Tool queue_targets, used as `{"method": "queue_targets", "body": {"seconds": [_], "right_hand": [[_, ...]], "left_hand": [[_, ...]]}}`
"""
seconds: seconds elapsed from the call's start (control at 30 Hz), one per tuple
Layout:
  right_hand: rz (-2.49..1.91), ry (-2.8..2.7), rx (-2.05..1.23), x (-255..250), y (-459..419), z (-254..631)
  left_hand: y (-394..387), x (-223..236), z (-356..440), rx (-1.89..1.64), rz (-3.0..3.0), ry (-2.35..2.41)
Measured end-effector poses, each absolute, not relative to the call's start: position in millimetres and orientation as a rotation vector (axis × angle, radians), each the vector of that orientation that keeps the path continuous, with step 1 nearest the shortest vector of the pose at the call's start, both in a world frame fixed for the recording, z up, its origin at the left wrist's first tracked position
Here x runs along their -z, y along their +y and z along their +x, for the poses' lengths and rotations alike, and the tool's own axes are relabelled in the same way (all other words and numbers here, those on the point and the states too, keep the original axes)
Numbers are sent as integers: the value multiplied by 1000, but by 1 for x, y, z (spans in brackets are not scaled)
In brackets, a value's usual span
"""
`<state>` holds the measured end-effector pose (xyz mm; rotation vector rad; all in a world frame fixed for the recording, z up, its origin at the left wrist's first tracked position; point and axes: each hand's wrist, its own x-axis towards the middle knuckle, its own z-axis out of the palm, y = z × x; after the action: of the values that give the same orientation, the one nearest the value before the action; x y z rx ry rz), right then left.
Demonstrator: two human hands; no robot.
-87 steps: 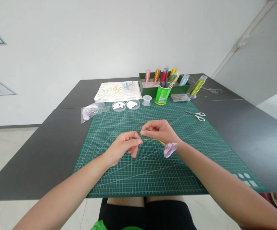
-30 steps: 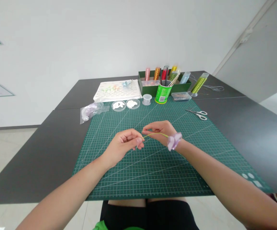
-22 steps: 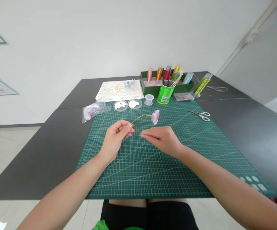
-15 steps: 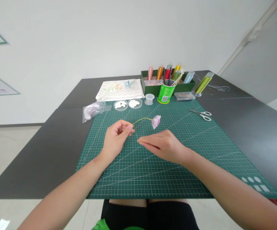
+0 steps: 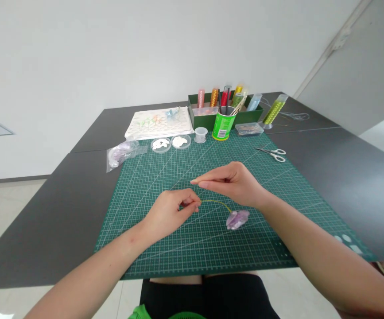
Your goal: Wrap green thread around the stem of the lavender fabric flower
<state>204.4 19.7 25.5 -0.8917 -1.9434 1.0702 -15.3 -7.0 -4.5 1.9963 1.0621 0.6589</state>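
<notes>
Between the thumb and fingers of my left hand (image 5: 170,212) is the thin green stem of a pale purple artificial flower (image 5: 237,219). The stem arches to the right, and the bloom hangs low over the green cutting mat (image 5: 178,248). My right hand (image 5: 234,184) is pinched closed just above and to the right of the left one. A fine thread ran from its fingertips to the stem half a second ago; now the thread is too thin to make out.
Beyond the hands stand two round dishes of white pieces (image 5: 160,144), a small clear tub (image 5: 200,135), a green can of tools (image 5: 224,126) and a dark green box of thread spools (image 5: 208,122). Scissors (image 5: 274,154) lie at right, a plastic bag (image 5: 120,155) at left.
My left hand has come nearer and to the right, turning the flower so its bloom hangs lower. My right hand has risen from below the left fingertips to above them, still pinched.
</notes>
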Motion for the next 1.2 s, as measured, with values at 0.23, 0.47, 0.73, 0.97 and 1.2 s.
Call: {"method": "queue_targets", "body": {"seconds": [0.23, 0.47, 0.73, 0.97, 1.2], "right_hand": [[-875, -1862, -1247, -9, 41, 206], [-894, -1912, -1311, 15, 52, 201], [-895, -2038, -1227, 14, 42, 197], [-936, -2118, -1418, 9, 39, 200], [-795, -2242, -1588, -17, 36, 210]], "left_hand": [[-10, -6, -15, -633, 1829, 948], [-5, -9, -20, -895, 1664, 948], [2, -7, -25, -1179, 1729, 1158], [6, -2, -27, -1220, 1778, 1334], [9, 4, -26, -1210, 1649, 1384]]}}
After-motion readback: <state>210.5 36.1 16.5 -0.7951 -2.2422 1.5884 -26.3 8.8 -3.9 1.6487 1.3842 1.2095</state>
